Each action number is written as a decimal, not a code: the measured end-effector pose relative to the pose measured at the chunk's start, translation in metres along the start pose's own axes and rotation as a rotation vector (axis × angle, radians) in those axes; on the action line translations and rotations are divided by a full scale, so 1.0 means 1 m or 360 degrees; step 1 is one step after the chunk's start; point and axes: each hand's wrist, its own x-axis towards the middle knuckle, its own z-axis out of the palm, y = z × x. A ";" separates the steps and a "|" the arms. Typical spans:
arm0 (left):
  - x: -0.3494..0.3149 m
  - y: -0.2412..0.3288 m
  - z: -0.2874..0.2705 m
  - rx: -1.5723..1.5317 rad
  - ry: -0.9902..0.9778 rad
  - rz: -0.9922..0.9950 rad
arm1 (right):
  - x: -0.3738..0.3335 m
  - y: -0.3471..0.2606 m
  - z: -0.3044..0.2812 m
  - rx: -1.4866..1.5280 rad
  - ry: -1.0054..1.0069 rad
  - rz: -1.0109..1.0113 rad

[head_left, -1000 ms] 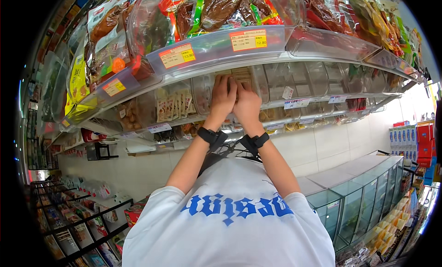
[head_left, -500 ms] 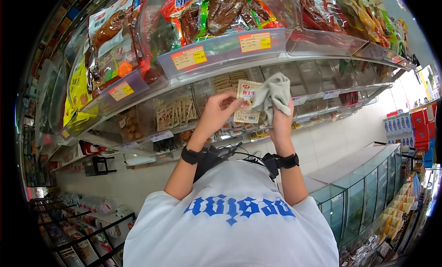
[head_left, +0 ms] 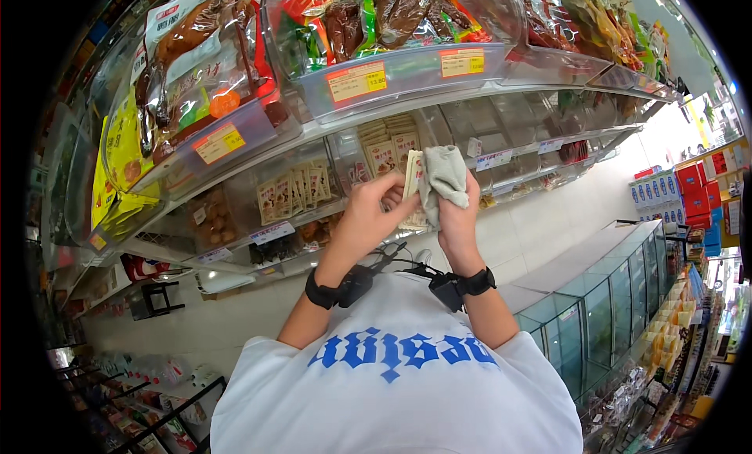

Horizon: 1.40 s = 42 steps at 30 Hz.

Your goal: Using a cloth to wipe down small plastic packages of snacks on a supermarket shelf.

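Between my hands is a small cream snack packet (head_left: 413, 175) with red print, now seen partly edge-on. My left hand (head_left: 381, 206) pinches its left side between thumb and fingers. My right hand (head_left: 458, 223) grips a crumpled grey cloth (head_left: 446, 177), which lies against the packet's right side and covers part of it. Just beyond my hands, a clear bin holds several like packets (head_left: 384, 151) in stacks. Another row of cream packets (head_left: 294, 191) stands in the bin to the left.
An upper shelf with clear bins holds large vacuum-packed meats (head_left: 395, 19) and overhangs the lower bins. Price tags (head_left: 356, 81) line its edge. Glass cases (head_left: 595, 321) stand at the right. A black stool (head_left: 157, 299) is on the floor at the left.
The packet has turned from facing me to nearly edge-on. The cloth has come down and presses closer against it. Both hands have shifted slightly, and the view has moved a little.
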 end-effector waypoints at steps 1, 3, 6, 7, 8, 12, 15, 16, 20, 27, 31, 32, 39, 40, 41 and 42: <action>-0.004 0.002 -0.002 -0.0157 -0.0101 -0.0063 | -0.002 0.002 0.001 -0.0035 0.0058 -0.0085; -0.013 -0.004 -0.005 -0.0346 -0.0078 -0.0096 | -0.006 -0.002 0.005 -0.0051 0.0048 -0.0027; -0.024 -0.004 -0.025 -0.0535 -0.0028 -0.0206 | -0.019 -0.022 0.019 0.0081 0.0005 0.0167; -0.027 -0.004 -0.033 -0.0537 -0.0003 -0.0280 | -0.023 -0.029 0.025 0.0226 -0.0027 0.0300; -0.030 -0.010 -0.036 -0.0557 0.0088 -0.0197 | -0.024 -0.031 0.028 0.0255 -0.0089 0.0301; -0.044 -0.011 -0.039 -0.0014 0.0269 0.0232 | -0.035 -0.032 0.051 -0.0128 -0.0242 0.0067; -0.056 -0.005 -0.033 0.0051 0.0340 0.0331 | -0.043 -0.022 0.066 -0.0111 0.0014 0.0011; -0.061 -0.004 -0.035 0.0042 0.0340 0.0325 | -0.044 -0.015 0.068 -0.0142 0.0063 -0.0079; -0.067 -0.002 -0.046 -0.0084 0.0227 0.0256 | -0.051 -0.008 0.062 -0.0065 0.0251 0.0139; -0.066 -0.016 -0.064 -0.0558 0.0295 0.0015 | -0.065 -0.034 0.056 -0.0120 0.0022 0.0373; -0.067 -0.009 -0.047 -0.0430 0.0329 -0.0079 | -0.057 -0.039 0.050 -0.0427 -0.0105 -0.0111; -0.066 -0.004 -0.044 -0.0158 0.0278 -0.0080 | -0.053 -0.040 0.042 -0.0578 -0.0063 -0.0258; -0.054 0.009 -0.007 -0.1285 -0.0266 -0.0534 | -0.056 -0.059 0.015 -0.1179 -0.0544 -0.1176; -0.051 0.012 0.002 -0.1417 -0.0176 -0.0509 | -0.060 -0.063 0.011 -0.1347 -0.0793 -0.1090; -0.047 0.016 0.011 -0.1546 -0.0094 -0.0485 | -0.066 -0.062 0.008 -0.1336 -0.0787 -0.1098; -0.044 0.021 0.018 -0.1406 -0.0017 -0.0548 | -0.071 -0.060 0.007 -0.1270 -0.0722 -0.1001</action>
